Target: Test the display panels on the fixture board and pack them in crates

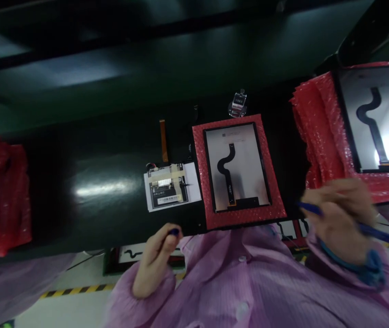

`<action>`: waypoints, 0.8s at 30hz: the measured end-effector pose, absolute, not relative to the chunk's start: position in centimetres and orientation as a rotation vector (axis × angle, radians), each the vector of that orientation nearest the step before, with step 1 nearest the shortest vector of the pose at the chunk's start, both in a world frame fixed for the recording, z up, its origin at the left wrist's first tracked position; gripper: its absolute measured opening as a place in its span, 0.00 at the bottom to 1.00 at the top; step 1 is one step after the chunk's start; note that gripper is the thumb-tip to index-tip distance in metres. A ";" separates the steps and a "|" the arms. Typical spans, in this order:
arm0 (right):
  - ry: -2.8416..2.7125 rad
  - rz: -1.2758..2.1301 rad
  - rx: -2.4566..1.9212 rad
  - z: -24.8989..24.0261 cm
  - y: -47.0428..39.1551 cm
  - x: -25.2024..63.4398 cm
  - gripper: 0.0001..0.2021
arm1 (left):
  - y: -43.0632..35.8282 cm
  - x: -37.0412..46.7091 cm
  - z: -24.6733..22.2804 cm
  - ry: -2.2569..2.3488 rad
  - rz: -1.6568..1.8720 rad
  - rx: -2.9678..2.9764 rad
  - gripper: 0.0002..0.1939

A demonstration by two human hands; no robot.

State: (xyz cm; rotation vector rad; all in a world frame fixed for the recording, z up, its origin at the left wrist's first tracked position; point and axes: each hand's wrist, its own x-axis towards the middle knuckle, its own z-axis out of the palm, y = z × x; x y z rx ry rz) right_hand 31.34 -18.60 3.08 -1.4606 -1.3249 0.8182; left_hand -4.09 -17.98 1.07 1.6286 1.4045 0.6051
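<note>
Near the table's front edge, my left hand is closed around a small dark blue object, perhaps a cap. My right hand, blurred, holds a blue pen at the right. Between them a display panel lies back side up on a red bubble-wrap sheet, with a black curved flex cable on it. To its left is a small circuit assembly with a battery, taped, on white paper.
Another panel rests on stacked red bubble wrap at the right. More red wrap is at the far left. An orange flex strip and a clear stamp-like item lie toward the back.
</note>
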 end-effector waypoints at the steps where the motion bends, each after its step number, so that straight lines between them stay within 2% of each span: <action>1: -1.347 0.871 -1.434 2.8 -17.9 30.6 0.04 | -17.8 -3.1 0.5 1.384 0.628 1.700 0.23; 4: -1.461 1.038 -1.364 1.0 -15.6 27.4 0.04 | -16.6 1.0 -1.5 1.313 0.737 2.060 0.19; 7: -1.423 1.032 -1.415 -1.2 -14.5 25.3 0.05 | -15.6 3.4 -3.2 1.294 0.802 2.321 0.15; 13: -1.581 0.948 -1.511 -2.2 -15.1 25.2 0.18 | -15.3 3.0 -4.1 1.331 0.753 2.346 0.13; 24: -1.728 0.806 -1.434 -2.3 -14.6 24.5 0.17 | -15.0 3.2 -3.7 1.351 0.757 2.291 0.12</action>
